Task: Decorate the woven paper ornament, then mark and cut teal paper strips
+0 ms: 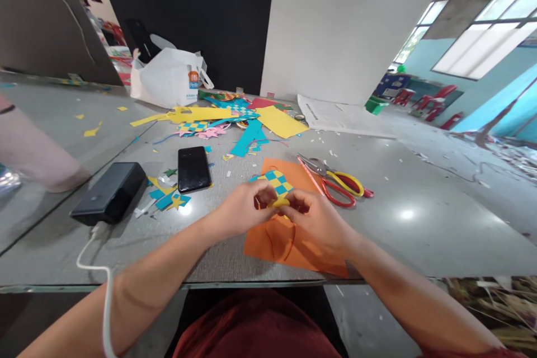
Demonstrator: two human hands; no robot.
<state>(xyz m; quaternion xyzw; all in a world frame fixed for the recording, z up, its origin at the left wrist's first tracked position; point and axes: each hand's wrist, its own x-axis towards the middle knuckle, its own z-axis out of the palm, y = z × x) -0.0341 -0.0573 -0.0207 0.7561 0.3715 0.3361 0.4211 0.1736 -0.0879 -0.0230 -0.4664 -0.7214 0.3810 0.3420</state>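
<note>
My left hand [244,206] and my right hand [315,213] meet over an orange sheet of paper [260,246] near the table's front edge. Between them both hands pinch a small yellow paper piece [280,202]. Just behind the fingertips shows a blue and yellow checkered woven paper piece [277,180]; whether it joins the yellow piece I cannot tell. A thin orange cord [293,243] loops down below the hands over the sheet. To the right of my right hand lie scissors [335,193] with red handles and another pair with yellow handles [348,179].
A black phone [193,169] and a black power bank [109,193] with a white cable [108,291] lie to the left. Paper scraps [247,137] are heaped at the back beside a white plastic bag [163,78]. Newspaper [344,117] is spread at the back right.
</note>
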